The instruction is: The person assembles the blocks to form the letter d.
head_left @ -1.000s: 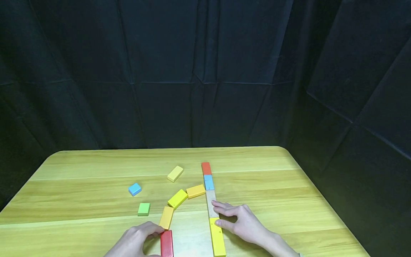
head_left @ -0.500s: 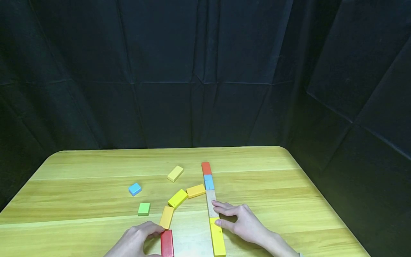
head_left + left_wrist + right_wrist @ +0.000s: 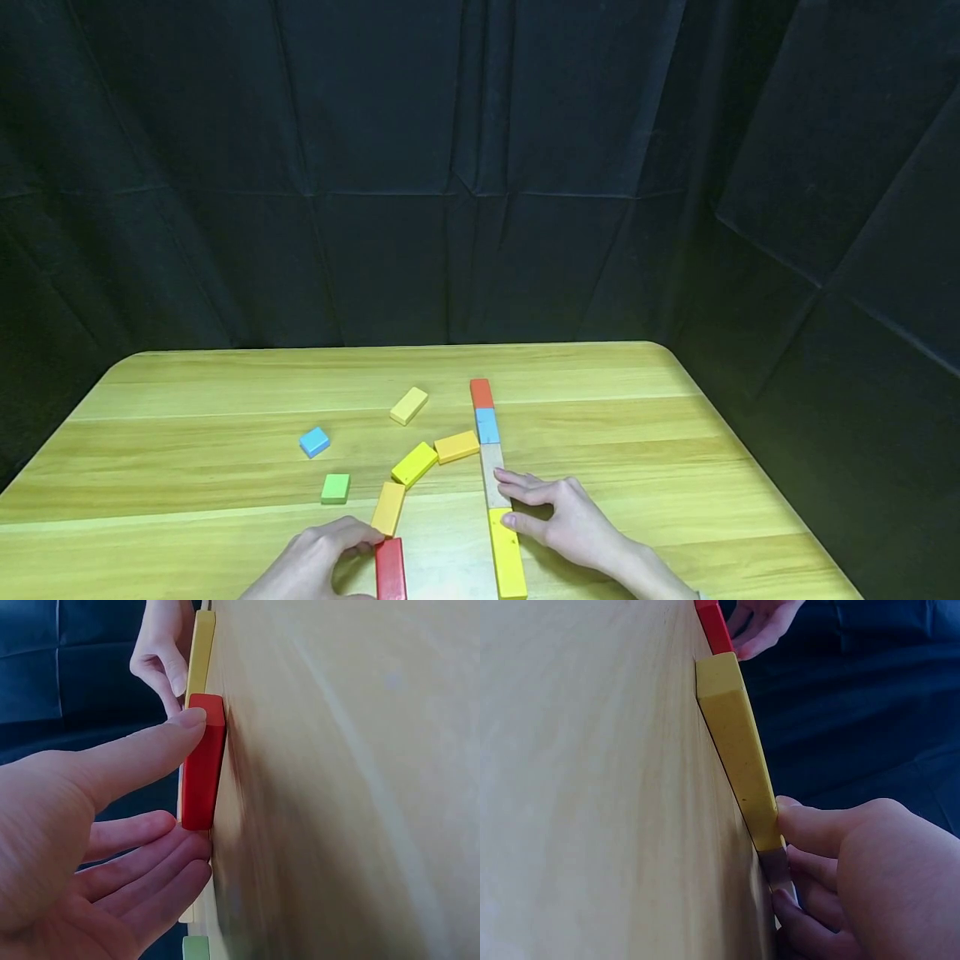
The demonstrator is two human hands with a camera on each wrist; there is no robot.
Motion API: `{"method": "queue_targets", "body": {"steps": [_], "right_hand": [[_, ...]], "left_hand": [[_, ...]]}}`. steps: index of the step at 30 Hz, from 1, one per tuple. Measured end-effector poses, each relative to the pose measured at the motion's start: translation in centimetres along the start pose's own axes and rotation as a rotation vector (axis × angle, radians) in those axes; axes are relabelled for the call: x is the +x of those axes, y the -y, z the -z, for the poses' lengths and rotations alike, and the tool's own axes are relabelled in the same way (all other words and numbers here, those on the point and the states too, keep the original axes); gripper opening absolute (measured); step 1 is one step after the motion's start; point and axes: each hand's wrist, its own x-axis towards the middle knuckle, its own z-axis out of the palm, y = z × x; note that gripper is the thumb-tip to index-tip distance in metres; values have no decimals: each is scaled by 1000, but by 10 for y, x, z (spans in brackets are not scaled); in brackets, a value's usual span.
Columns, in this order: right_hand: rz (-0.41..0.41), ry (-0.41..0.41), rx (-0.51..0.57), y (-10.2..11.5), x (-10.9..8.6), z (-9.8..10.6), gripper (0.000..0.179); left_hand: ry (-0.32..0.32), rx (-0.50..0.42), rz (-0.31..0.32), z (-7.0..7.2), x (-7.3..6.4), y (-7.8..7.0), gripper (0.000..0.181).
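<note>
**Red block (image 3: 390, 571) pinched at its ends**

A black curtain (image 3: 375, 167) is hung behind the worktop (image 3: 675, 467). The long yellow block (image 3: 507, 560) is touched by the thumb of the right hand (image 3: 566, 521), and the pale block (image 3: 492, 462), laid end to end with it, by its loosely extended fingers. The red block is grasped on the worktop by the left hand (image 3: 322, 558), just beside an orange block (image 3: 388, 508). A small green block (image 3: 335, 489) is left nearby.

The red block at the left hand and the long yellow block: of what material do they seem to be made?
Red block: probably painted wood; smooth and evenly coloured with a slight sheen, though plastic is possible.
Long yellow block: likely painted wood; satin surface with small dark specks.
</note>
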Motion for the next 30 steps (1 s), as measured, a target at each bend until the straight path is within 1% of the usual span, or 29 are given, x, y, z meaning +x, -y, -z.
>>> {"method": "queue_targets", "body": {"steps": [4, 7, 11, 14, 17, 18, 23, 27, 30], "right_hand": [[5, -1, 0, 0, 0, 0, 50], [4, 3, 5, 1, 0, 0, 51], [0, 4, 10, 2, 0, 1, 51], [0, 2, 14, 2, -1, 1, 51], [6, 0, 14, 1, -1, 0, 51], [7, 1, 13, 1, -1, 0, 52], [11, 1, -1, 1, 0, 0, 52], [7, 4, 0, 1, 0, 1, 52], [2, 5, 4, 1, 0, 1, 53]], "left_hand": [[-21, 6, -19, -1, -1, 0, 57], [-30, 8, -18, 0, -2, -2, 55], [-27, 9, 15, 3, -2, -4, 51], [-47, 20, 19, 5, -1, -5, 47], [-78, 11, 42, 5, 1, -6, 42], [-94, 10, 49, 6, 2, -6, 40], [-170, 4, 121, 9, 12, -10, 30], [-208, -2, 170, 12, 22, -10, 24], [-232, -8, 193, 13, 31, -8, 23]]}}
